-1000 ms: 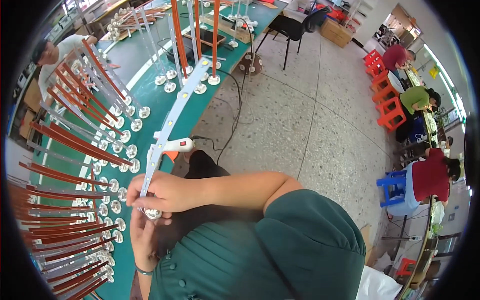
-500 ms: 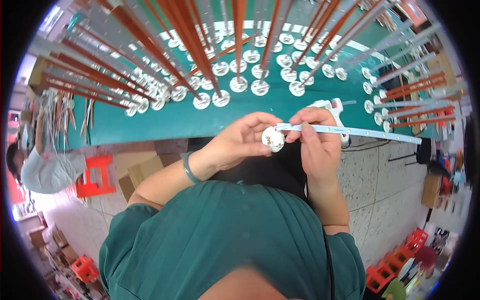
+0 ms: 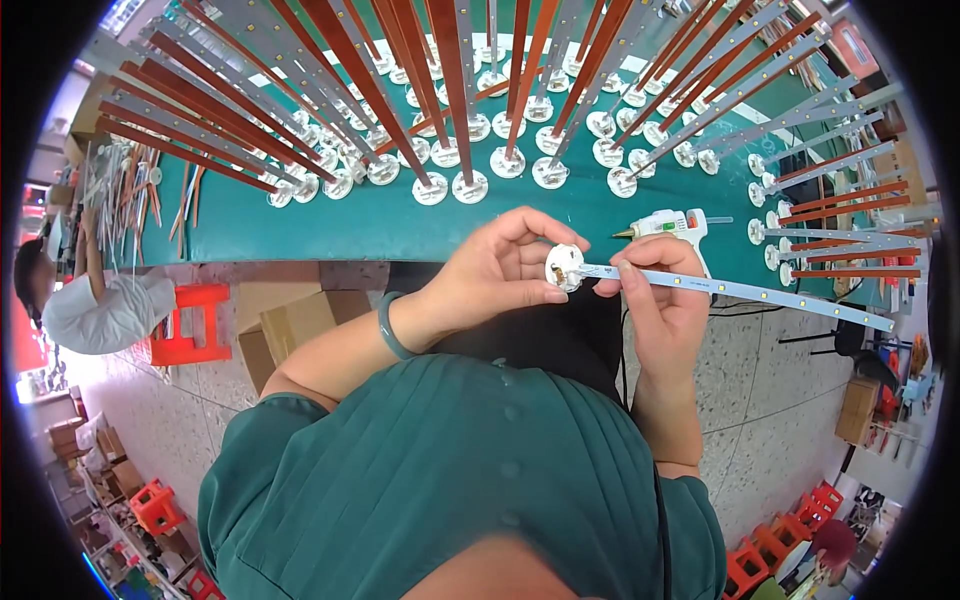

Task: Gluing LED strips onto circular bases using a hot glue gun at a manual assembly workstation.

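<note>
Seen from above, at picture centre: left hand (image 3: 500, 268) pinching a small round white disc (image 3: 564, 266), smooth plastic, fingers curled close around its rim. Right hand (image 3: 660, 300) at 3 o'clock of the disc, gripping a long flat pale strip (image 3: 740, 290) dotted with tiny yellow squares, its end meeting the disc. At 1 o'clock, a white glue gun (image 3: 670, 224) lying on the green table (image 3: 380, 225). At 12 o'clock, rows of upright strips on round bases (image 3: 450, 185).

The glue gun (image 3: 672, 224) lies on the table (image 3: 400, 225), right of the upright strips (image 3: 455, 100).
</note>
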`<act>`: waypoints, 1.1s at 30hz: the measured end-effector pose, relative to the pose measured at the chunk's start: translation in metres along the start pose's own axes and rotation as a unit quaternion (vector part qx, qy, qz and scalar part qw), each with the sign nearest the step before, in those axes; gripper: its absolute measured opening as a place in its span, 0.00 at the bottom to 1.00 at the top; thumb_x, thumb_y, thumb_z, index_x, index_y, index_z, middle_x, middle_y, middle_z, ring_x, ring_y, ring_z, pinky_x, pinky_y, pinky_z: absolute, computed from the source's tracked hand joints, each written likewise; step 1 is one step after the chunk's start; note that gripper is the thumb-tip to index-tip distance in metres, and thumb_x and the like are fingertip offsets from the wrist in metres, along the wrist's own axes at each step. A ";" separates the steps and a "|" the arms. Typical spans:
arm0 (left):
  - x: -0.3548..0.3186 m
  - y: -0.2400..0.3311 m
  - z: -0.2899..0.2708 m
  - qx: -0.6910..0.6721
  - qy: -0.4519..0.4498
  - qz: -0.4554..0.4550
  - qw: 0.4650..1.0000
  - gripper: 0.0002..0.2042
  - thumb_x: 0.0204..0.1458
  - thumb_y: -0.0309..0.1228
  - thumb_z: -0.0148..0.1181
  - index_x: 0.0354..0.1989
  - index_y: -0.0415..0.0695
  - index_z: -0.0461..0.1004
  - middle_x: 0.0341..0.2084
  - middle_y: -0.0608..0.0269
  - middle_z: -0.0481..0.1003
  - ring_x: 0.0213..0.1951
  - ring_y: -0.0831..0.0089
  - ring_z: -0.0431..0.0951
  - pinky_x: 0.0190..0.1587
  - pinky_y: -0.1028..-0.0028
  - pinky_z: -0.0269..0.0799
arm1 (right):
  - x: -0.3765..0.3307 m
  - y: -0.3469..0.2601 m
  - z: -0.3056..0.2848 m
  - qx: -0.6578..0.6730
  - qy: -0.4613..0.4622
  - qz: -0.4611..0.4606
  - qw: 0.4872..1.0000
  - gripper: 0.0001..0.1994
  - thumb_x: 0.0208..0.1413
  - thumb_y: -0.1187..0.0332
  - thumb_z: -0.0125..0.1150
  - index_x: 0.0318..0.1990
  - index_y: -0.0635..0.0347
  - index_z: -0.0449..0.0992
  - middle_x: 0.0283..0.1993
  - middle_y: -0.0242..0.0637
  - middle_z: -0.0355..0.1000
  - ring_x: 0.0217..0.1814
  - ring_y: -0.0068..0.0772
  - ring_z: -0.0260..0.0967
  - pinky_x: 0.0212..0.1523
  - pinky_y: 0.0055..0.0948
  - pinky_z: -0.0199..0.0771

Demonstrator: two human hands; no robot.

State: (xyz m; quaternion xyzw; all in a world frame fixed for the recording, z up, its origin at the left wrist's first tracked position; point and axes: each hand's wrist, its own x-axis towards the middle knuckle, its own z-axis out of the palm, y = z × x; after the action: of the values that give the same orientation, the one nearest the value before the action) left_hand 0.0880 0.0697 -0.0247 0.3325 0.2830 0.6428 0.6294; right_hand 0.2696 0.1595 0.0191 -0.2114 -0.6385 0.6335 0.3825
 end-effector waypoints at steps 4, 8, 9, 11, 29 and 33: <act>-0.001 0.000 -0.001 0.056 -0.004 0.023 0.998 0.22 0.48 0.13 0.64 0.51 0.41 0.66 0.55 0.54 0.68 0.57 0.68 0.72 0.56 0.70 0.73 | 0.002 0.002 -0.011 -0.105 -0.045 0.011 0.993 0.02 0.60 0.78 0.55 0.38 0.68 0.71 0.38 0.40 0.71 0.34 0.23 0.73 0.36 0.21 0.75; -0.001 -0.001 0.001 0.100 -0.007 0.056 0.993 0.22 0.47 0.14 0.66 0.51 0.39 0.67 0.54 0.53 0.69 0.57 0.68 0.72 0.58 0.68 0.72 | -0.002 0.004 -0.009 -0.132 -0.040 0.023 0.990 0.03 0.60 0.78 0.55 0.35 0.68 0.73 0.34 0.39 0.72 0.32 0.22 0.73 0.34 0.19 0.73; -0.001 -0.001 0.001 0.109 -0.007 0.059 0.992 0.22 0.47 0.14 0.66 0.51 0.39 0.67 0.54 0.53 0.69 0.57 0.68 0.72 0.59 0.67 0.71 | -0.003 0.004 -0.008 -0.140 -0.032 0.012 0.990 0.03 0.60 0.78 0.55 0.34 0.68 0.73 0.33 0.39 0.72 0.31 0.22 0.72 0.32 0.18 0.72; -0.002 -0.001 0.000 0.117 -0.004 0.062 0.991 0.22 0.46 0.14 0.67 0.51 0.38 0.68 0.54 0.53 0.69 0.57 0.67 0.72 0.59 0.67 0.71 | -0.004 0.006 -0.008 -0.148 -0.025 0.001 0.989 0.03 0.60 0.79 0.55 0.34 0.68 0.73 0.32 0.39 0.72 0.30 0.22 0.72 0.31 0.18 0.71; -0.007 -0.008 -0.005 0.172 0.057 0.118 0.976 0.22 0.43 0.16 0.70 0.48 0.35 0.71 0.49 0.51 0.72 0.51 0.65 0.77 0.55 0.67 0.76 | 0.000 0.026 0.003 -0.183 -0.034 -0.047 0.981 0.02 0.58 0.79 0.57 0.33 0.68 0.74 0.33 0.38 0.71 0.29 0.21 0.71 0.30 0.19 0.72; -0.006 -0.006 -0.006 0.210 0.072 0.023 0.975 0.21 0.46 0.18 0.70 0.49 0.36 0.71 0.47 0.56 0.74 0.50 0.72 0.77 0.53 0.70 0.76 | 0.007 0.034 -0.008 -0.285 -0.045 -0.065 0.955 0.06 0.59 0.77 0.57 0.30 0.68 0.75 0.28 0.36 0.72 0.30 0.24 0.70 0.32 0.22 0.70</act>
State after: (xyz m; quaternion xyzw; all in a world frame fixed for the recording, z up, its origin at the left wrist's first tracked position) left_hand 0.0872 0.0646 -0.0331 0.4165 0.4484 0.6056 0.5086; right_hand 0.2639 0.1734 -0.0132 -0.2409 -0.8217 0.4077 0.3172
